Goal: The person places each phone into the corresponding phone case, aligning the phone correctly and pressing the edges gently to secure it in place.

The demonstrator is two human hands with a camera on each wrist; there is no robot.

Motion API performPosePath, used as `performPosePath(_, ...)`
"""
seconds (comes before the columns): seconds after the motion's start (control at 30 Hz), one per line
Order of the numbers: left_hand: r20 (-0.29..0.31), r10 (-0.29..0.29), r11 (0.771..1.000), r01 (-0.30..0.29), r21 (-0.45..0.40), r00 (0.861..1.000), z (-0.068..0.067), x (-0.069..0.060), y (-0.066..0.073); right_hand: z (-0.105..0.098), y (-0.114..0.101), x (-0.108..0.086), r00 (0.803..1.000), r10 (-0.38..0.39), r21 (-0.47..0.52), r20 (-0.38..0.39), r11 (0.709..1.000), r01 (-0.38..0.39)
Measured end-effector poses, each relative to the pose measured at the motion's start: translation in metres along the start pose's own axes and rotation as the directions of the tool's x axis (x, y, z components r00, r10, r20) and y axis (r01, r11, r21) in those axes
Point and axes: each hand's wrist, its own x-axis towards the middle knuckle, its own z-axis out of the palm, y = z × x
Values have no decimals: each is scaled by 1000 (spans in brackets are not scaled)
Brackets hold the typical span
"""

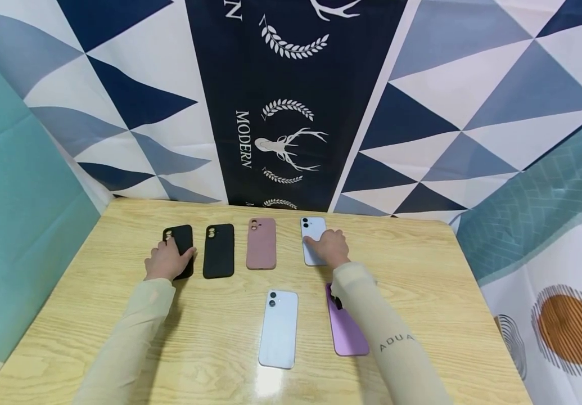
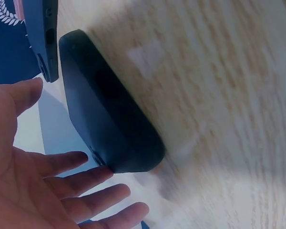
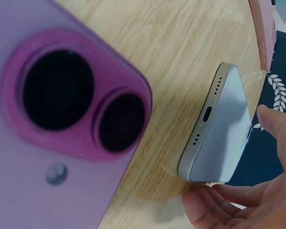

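At the left of the row, my left hand [image 1: 163, 262] reaches over a black phone case [image 1: 185, 241]. In the left wrist view, the fingers spread around the case's [image 2: 105, 105] far end, with the thumb off its side. My right hand [image 1: 330, 246] is at a light blue phone [image 1: 314, 256] at the back right. The right wrist view has the bent fingers beside one long edge of that phone [image 3: 224, 133], the thumb beyond the other side. Whether the thumb touches it is unclear. Under the right forearm lies a purple phone [image 1: 348, 335], partly covered by the sleeve.
A second black phone case [image 1: 219, 253] and a dusty pink one [image 1: 261, 244] lie between the hands. Nearer the front is a pale phone [image 1: 278, 332], back up. Patterned cloth [image 1: 280, 112] hangs behind the wooden table [image 1: 210, 349].
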Motion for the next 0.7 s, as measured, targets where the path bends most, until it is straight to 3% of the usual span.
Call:
performPosePath(0.4, -38, -14, 1000, 13, -29, 999, 1, -1, -4, 5, -5, -1, 1000, 8, 7, -13, 1000, -8)
performPosePath(0.7, -49, -84, 994, 80, -79, 995, -1, -7, -2, 4, -9, -2, 1000, 23, 1, -6, 1000, -23)
